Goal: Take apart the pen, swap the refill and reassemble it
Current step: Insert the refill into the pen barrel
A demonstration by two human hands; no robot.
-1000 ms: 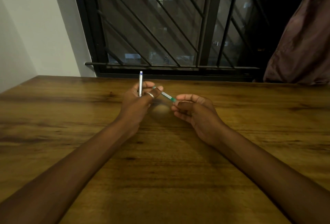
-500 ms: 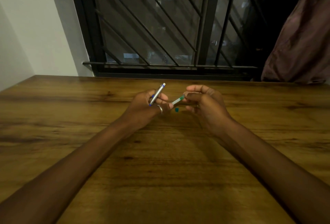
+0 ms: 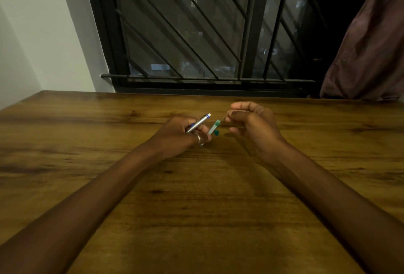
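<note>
Step in hand, as judged: the refill is being drawn out. Two items are gripped in the left hand: a slim silver metal pen with blue ends, tilted up and away, and a clear plastic barrel with a green end, held just beside it. A thin dark refill is seen leaving the green end. Its far tip is pinched between the thumb and curled fingers of the right hand. A small teal cap lies on the brown wooden table, just below the barrel. Next move, as judged: a straight pull along the barrel's axis is called for, so that the refill is not bent.
</note>
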